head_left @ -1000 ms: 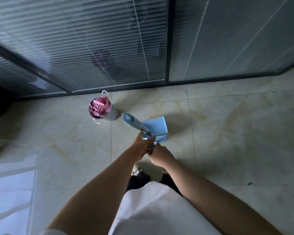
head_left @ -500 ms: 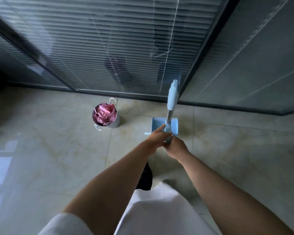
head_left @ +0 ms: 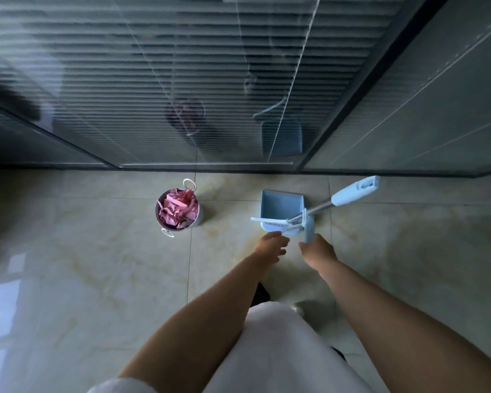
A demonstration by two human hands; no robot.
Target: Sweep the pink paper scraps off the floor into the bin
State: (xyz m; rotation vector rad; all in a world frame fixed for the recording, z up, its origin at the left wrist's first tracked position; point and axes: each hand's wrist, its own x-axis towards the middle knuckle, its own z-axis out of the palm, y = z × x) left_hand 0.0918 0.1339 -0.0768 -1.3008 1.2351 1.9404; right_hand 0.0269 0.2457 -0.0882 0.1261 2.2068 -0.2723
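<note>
A small metal bin full of pink paper scraps stands on the tiled floor near the glass wall. To its right a light blue dustpan rests on the floor. The broom lies across its near edge, with the handle leaning up to the right. My right hand pinches the near end of the short blue dustpan handle. My left hand hovers just in front of the dustpan with its fingers apart and nothing in them. I see no pink scraps on the floor.
A glass wall with blinds and its dark frame close off the far side, just behind the bin and dustpan. Glossy beige floor tiles spread to the left and right. My white clothing fills the bottom middle.
My hands have parted: the left let go and opened. The broom handle tipped from upright to leaning right. The bin and dustpan now appear closer to the wall.
</note>
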